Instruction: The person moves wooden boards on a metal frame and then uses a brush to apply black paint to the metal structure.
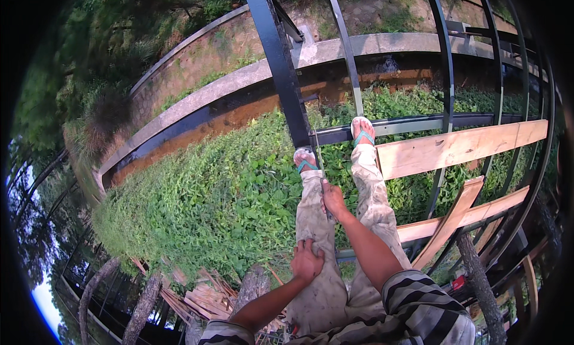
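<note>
My left hand (307,261) lies on the thigh of my stained light trousers (321,237), its fingers apart and holding nothing. Between my legs, my right hand (333,199) is closed around a thin, dark, strip-like tool (320,160). The tool runs from my fist toward the dark metal beam by my left foot. Its exact kind is not clear. My left foot (305,160), in a teal-strapped sandal, is at the near end of the long dark beam (281,76). My right foot (362,132) stands on a dark cross beam (406,126).
Below the metal frame grow dense green plants (221,195). A concrete-edged channel (197,118) with brown water curves beyond them. To the right, a wide wooden board (460,149) lies across the frame, near a tilted plank (451,222). Wood scraps (209,297) and tree trunks are below.
</note>
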Available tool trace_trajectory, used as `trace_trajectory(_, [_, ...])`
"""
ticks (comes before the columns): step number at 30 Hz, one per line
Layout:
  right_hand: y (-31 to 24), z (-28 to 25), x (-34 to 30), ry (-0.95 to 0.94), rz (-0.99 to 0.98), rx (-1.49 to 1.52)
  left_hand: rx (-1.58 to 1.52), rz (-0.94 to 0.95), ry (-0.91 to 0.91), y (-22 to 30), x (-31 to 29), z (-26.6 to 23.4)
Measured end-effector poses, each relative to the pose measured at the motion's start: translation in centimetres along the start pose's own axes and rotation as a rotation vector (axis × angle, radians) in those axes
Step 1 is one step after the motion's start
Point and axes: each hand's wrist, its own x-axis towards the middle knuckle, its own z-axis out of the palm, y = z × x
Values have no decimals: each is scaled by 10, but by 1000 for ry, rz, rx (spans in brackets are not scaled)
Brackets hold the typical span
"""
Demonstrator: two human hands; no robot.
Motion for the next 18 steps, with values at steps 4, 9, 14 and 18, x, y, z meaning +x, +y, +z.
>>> trace_trajectory(4, [-92,15,50,-29,-135,64,4,11,7,-2,4,6])
trace_trajectory(9, [-26,5,13,7,64,12,-17,0,-2,-2,-1,9])
trace_trajectory(14, [19,-33,-66,-12,194,82,22,-31,-5,8,-7,-9])
trace_trajectory(18, [-14,-65,-121,-4,50,161,-7,-21,-6,3,-7,2])
